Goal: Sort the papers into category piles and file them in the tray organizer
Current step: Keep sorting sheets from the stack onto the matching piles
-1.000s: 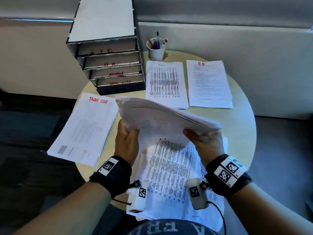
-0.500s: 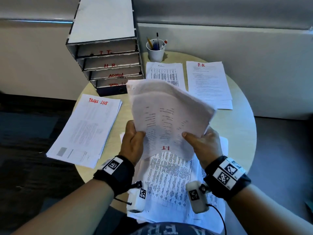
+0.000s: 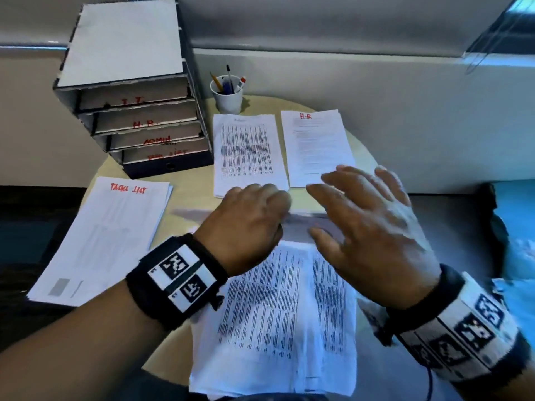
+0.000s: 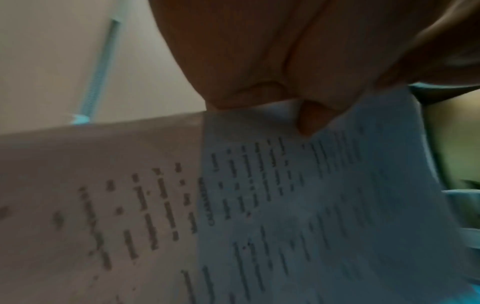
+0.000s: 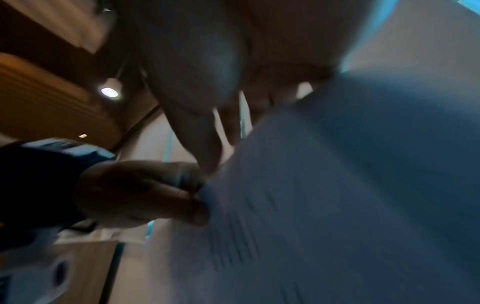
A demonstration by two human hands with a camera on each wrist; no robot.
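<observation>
Left hand (image 3: 249,224) pinches the paper bundle (image 4: 324,185) underneath it; right hand (image 3: 373,227) sits spread flat, fingers wide, on top.

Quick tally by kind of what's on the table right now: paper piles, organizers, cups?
Paper piles: 4, namely the task list pile, the table-print pile, the H.R pile and the unsorted pile nearest the person, whose top sheets the left hand holds.
Tray organizer: 1
Pen cup: 1
Total: 6
</observation>
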